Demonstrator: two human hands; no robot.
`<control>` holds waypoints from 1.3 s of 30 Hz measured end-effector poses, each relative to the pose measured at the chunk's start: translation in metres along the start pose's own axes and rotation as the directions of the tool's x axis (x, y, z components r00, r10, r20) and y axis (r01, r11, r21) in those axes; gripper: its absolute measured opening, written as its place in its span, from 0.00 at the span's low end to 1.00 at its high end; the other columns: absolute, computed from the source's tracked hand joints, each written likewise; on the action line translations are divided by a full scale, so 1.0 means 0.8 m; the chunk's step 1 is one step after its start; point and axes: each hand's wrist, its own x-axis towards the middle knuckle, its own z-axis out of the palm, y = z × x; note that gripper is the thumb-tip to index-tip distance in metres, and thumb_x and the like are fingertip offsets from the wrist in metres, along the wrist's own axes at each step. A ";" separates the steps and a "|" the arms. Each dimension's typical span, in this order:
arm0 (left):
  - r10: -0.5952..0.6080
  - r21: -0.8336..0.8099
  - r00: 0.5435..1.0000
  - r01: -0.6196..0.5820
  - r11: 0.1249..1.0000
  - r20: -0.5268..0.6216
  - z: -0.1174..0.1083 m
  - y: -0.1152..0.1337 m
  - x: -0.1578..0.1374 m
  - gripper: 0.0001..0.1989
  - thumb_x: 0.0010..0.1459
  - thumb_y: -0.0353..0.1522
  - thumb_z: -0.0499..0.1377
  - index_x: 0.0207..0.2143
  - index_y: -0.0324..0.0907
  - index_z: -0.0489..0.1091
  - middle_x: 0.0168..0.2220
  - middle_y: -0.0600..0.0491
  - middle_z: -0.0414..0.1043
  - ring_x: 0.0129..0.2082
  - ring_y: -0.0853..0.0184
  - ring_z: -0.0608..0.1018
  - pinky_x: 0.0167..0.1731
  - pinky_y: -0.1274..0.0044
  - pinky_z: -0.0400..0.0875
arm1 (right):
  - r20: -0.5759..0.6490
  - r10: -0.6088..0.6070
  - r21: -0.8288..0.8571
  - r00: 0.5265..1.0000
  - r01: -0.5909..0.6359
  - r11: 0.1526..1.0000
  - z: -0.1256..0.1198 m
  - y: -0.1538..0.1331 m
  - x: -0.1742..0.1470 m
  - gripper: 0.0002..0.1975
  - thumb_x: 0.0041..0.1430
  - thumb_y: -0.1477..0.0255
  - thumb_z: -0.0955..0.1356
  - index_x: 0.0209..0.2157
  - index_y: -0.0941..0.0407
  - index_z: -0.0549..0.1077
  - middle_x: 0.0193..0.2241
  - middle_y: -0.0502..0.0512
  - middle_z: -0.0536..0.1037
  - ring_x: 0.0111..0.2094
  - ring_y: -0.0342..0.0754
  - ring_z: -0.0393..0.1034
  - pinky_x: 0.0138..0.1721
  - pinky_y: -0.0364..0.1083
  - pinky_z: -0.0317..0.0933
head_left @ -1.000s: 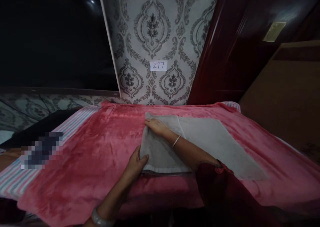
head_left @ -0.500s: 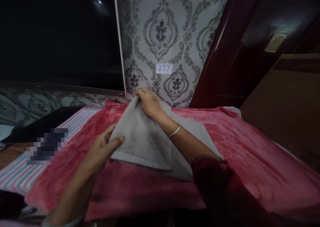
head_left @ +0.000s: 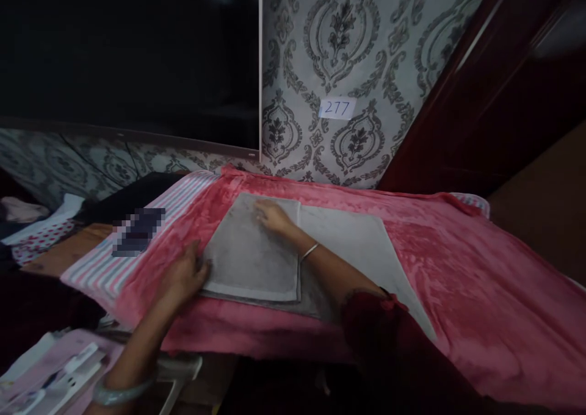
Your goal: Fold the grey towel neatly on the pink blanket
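Note:
A grey cloth (head_left: 256, 259) lies on the pink blanket (head_left: 471, 281), its left part folded over onto the rest. The folded layer lies flat, and its free edge runs down the middle of the cloth. My right hand (head_left: 277, 218) rests on top of this layer near the far side, fingers slightly bent and gripping nothing. Beside the left fold is my left hand (head_left: 185, 276), thumb and fingers apart, at or just touching the cloth's edge. My right forearm covers part of the single-layer right portion.
A blurred-out dark object (head_left: 138, 232) lies on the striped cloth (head_left: 98, 268) at the left. Behind stand a large dark screen (head_left: 128, 55) and patterned wallpaper with a "277" label (head_left: 337, 108). White items (head_left: 75, 375) sit lower left, below the covered surface.
The lifted left part of the grey cloth has come down flat. Both hands have let go of its edge; the right one now lies on top. The view has shifted left.

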 end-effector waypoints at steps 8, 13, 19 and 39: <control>0.666 -0.057 0.734 -0.665 0.744 0.134 0.067 0.134 -0.073 0.23 0.60 0.35 0.61 0.57 0.40 0.67 0.57 0.42 0.70 0.56 0.53 0.72 0.54 0.62 0.69 | -0.216 0.544 0.289 0.811 -0.479 0.829 -0.023 0.112 -0.099 0.24 0.60 0.76 0.61 0.57 0.61 0.73 0.38 0.59 0.80 0.40 0.52 0.74 0.47 0.51 0.67; 0.660 -0.034 0.729 -0.666 0.745 0.181 0.107 0.152 -0.094 0.19 0.60 0.31 0.60 0.54 0.39 0.68 0.54 0.42 0.72 0.54 0.53 0.73 0.53 0.61 0.71 | -0.134 0.530 0.302 0.837 -0.475 0.827 -0.015 0.104 -0.141 0.24 0.61 0.72 0.63 0.58 0.57 0.72 0.31 0.51 0.79 0.33 0.48 0.73 0.40 0.45 0.66; 0.699 0.036 0.689 -0.717 0.696 0.191 0.119 0.137 -0.100 0.26 0.63 0.24 0.50 0.64 0.39 0.61 0.61 0.40 0.66 0.60 0.54 0.70 0.59 0.61 0.68 | -0.061 0.557 0.207 0.829 -0.535 0.819 -0.018 0.082 -0.134 0.25 0.63 0.71 0.64 0.62 0.55 0.68 0.39 0.54 0.81 0.42 0.50 0.74 0.44 0.46 0.66; 0.739 -0.113 0.659 -0.752 0.650 -0.136 0.123 0.128 -0.095 0.11 0.66 0.29 0.53 0.45 0.41 0.74 0.45 0.46 0.77 0.47 0.61 0.78 0.47 0.66 0.76 | -0.114 0.488 0.011 0.865 -0.490 0.872 -0.005 0.068 -0.149 0.21 0.66 0.72 0.62 0.58 0.51 0.73 0.48 0.57 0.75 0.46 0.52 0.71 0.48 0.48 0.65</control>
